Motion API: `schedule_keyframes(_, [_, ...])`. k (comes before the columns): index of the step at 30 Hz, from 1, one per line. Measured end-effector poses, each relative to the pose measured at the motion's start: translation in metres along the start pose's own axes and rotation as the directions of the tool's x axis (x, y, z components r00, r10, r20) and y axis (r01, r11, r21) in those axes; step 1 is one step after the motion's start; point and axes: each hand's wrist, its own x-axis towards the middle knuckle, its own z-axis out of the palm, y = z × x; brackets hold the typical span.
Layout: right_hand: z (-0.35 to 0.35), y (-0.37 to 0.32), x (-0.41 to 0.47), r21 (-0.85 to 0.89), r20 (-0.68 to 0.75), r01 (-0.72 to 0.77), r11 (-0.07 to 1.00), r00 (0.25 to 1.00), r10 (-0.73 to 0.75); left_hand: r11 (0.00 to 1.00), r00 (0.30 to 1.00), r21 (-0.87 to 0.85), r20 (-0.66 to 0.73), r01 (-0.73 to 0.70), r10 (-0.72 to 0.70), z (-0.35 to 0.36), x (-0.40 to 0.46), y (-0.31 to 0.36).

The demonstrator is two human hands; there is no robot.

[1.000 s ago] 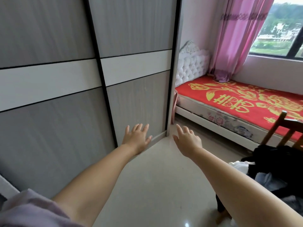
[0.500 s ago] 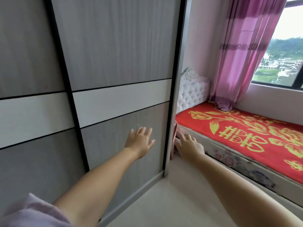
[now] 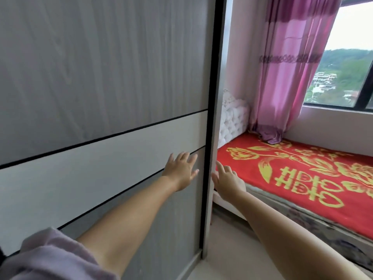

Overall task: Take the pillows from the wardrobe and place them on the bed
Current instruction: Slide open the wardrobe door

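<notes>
A grey wardrobe (image 3: 101,77) with a white band across its sliding door fills the left of the view; the door is closed and no pillows show. My left hand (image 3: 180,171) is open, fingers spread, at the door's right side, just left of its black edge strip. My right hand (image 3: 227,181) is open beside the wardrobe's right end panel (image 3: 215,138). The bed (image 3: 302,178), covered in a red sheet with a gold pattern, lies to the right of the wardrobe.
A white tufted headboard (image 3: 232,120) stands behind the wardrobe's end. A pink curtain (image 3: 286,67) hangs down onto the bed's far corner, beside a window (image 3: 347,63). Pale floor (image 3: 232,249) runs between wardrobe and bed.
The view has risen and closed in on the wardrobe's right edge. Both hands have moved up and forward to that edge. The chair and dark clothes at the right have left the view.
</notes>
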Motion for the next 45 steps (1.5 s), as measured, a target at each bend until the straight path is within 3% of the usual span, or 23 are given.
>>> schedule_keyframes(5, [0.008,-0.009,0.099,0.151,-0.039,-0.128,0.98,0.99,0.135,0.956,0.978,0.212,-0.006,-0.203,0.21,-0.003,0.115,-0.042])
schedule_keyframes(12, [0.027,-0.004,0.207,0.479,0.076,-0.232,0.847,0.972,0.224,0.803,0.912,0.477,-0.005,-0.358,0.41,0.005,0.229,-0.047])
schedule_keyframes(16, [0.035,-0.005,0.268,0.661,0.12,-0.227,0.715,0.973,0.198,0.689,0.891,0.615,0.051,-0.384,0.452,0.01,0.281,-0.045])
schedule_keyframes(21, [0.061,-0.003,0.331,0.721,0.265,-0.361,0.592,0.932,0.246,0.548,0.875,0.719,0.177,-0.427,0.45,0.022,0.342,-0.038])
schedule_keyframes(25, [0.081,0.005,0.356,0.671,0.273,-0.35,0.654,0.936,0.22,0.546,0.895,0.73,0.211,-0.411,0.393,0.026,0.363,-0.041])
schedule_keyframes(28, [0.088,0.01,0.367,0.759,0.225,-0.338,0.557,0.938,0.263,0.517,0.91,0.763,0.226,-0.387,0.348,0.033,0.371,-0.04])
schedule_keyframes(33, [0.089,0.009,0.37,0.769,0.178,-0.317,0.555,0.94,0.291,0.506,0.92,0.784,0.209,-0.36,0.331,0.036,0.373,-0.036])
schedule_keyframes(39, [0.088,-0.003,0.346,0.824,0.158,-0.245,0.511,0.965,0.208,0.535,0.94,0.786,0.168,-0.309,0.296,0.035,0.353,-0.036])
schedule_keyframes(45, [0.093,-0.039,0.294,0.81,0.171,-0.213,0.546,0.977,0.127,0.591,0.957,0.763,0.13,-0.263,0.259,0.027,0.293,-0.057])
